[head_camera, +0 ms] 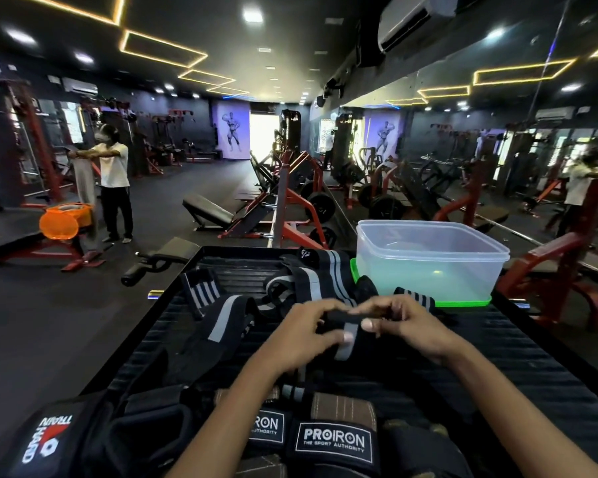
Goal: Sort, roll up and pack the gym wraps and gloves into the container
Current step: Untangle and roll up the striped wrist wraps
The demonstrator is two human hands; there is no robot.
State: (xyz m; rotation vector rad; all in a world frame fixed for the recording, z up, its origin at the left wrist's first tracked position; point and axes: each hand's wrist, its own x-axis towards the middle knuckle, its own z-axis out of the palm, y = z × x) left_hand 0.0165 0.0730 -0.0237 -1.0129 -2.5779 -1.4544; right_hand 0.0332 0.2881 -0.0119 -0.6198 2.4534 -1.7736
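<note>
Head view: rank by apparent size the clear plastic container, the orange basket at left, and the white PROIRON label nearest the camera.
1. Clear plastic container, plainly largest.
2. Orange basket and PROIRON label look alike in extent; the label sits far nearer the camera, so I will not rank them.

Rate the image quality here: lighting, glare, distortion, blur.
Head view: wide-angle bend curves the ceiling lights and room edges; the far doorway is blown out white; the gym is dim; the hands, left and right, and the wrap are slightly soft; the PROIRON label reads sharp.
</note>
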